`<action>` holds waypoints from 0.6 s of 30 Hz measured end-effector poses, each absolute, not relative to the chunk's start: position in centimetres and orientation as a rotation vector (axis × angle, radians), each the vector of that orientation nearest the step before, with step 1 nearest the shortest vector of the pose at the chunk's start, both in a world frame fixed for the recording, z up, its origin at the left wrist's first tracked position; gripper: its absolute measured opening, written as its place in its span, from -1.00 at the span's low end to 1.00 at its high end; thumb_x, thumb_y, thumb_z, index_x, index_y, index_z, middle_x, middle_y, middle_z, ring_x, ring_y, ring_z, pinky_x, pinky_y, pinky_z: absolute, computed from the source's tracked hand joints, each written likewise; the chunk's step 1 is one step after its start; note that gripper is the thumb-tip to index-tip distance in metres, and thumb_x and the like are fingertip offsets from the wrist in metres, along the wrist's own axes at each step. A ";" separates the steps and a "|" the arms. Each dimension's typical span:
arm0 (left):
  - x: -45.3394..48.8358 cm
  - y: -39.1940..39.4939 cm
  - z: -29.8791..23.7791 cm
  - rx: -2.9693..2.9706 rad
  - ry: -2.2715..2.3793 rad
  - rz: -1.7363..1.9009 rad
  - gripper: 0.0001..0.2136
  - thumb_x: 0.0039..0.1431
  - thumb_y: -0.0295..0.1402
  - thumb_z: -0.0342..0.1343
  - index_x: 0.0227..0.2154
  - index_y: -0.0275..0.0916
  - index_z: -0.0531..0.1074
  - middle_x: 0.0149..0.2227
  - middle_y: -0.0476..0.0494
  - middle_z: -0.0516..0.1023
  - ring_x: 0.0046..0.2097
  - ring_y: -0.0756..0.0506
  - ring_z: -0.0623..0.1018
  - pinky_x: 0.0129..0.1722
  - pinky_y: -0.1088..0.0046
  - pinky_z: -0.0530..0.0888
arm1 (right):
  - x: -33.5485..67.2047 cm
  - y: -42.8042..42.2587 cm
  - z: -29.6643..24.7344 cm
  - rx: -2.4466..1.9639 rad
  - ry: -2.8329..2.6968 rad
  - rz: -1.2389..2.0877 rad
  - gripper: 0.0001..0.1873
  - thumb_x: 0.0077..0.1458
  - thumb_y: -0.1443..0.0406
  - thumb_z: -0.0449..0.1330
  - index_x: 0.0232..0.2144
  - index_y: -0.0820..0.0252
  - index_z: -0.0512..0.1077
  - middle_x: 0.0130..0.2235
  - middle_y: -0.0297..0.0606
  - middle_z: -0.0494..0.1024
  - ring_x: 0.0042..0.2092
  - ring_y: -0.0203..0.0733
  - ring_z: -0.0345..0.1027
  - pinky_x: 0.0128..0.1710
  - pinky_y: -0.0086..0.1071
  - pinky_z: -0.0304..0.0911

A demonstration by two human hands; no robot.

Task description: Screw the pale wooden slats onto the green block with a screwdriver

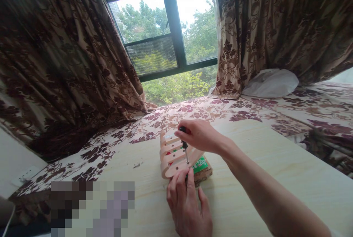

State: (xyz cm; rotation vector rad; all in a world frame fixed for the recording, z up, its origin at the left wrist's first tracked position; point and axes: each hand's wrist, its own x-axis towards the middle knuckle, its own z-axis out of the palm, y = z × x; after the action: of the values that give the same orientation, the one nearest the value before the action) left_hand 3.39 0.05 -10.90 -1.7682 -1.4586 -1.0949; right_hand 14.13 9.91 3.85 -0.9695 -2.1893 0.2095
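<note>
A light wooden piece with several rounded fins (173,154) stands on a pale wooden table (275,178), resting against a small brown block with a green label (202,167). My right hand (199,135) is closed round the dark handle of a screwdriver (184,148), whose tip points down onto the nearest fin. My left hand (187,204) reaches from below, its fingertips pressed against the lower edge of the wooden piece and the block.
A floral cloth (193,112) covers the surface beyond the table, with patterned curtains (55,64) on both sides of a window (165,27). A white bag (271,82) lies at the back right. A blurred patch sits at the table's lower left.
</note>
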 end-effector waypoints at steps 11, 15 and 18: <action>3.5 0.1 -10.9 -1.782 -1.471 -1.143 -0.60 0.04 -0.52 0.01 0.00 -0.24 0.27 0.03 -0.23 0.33 0.11 -0.19 0.26 0.06 0.15 0.22 | 14.2 9.9 3.8 -0.954 -2.223 0.226 -0.78 0.10 0.19 0.05 -0.44 0.20 0.36 -0.52 -0.36 0.36 -0.48 -0.37 0.08 -0.49 -0.44 -0.11; 3.4 0.2 -11.0 -1.779 -1.458 -1.157 -0.59 0.03 -0.53 0.02 0.00 -0.26 0.27 0.03 -0.24 0.33 0.12 -0.20 0.25 0.07 0.15 0.21 | 14.5 9.7 4.0 -0.940 -2.231 0.234 -0.79 0.08 0.17 0.07 -0.40 0.19 0.38 -0.51 -0.37 0.36 -0.48 -0.37 0.09 -0.49 -0.44 -0.11; 3.4 0.2 -10.9 -1.785 -1.446 -1.158 -0.60 0.03 -0.53 0.02 -0.02 -0.27 0.28 0.02 -0.25 0.33 0.11 -0.20 0.26 0.06 0.16 0.22 | 14.5 9.1 4.3 -0.820 -2.292 0.264 -0.84 0.07 0.24 0.06 -0.36 0.15 0.41 -0.51 -0.40 0.36 -0.48 -0.39 0.09 -0.48 -0.46 -0.10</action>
State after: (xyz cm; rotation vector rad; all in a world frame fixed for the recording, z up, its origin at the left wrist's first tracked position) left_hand 3.36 0.18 -10.94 -1.7852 -1.4458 -1.1576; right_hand 14.51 9.15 4.33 -0.8204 -2.2918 0.2638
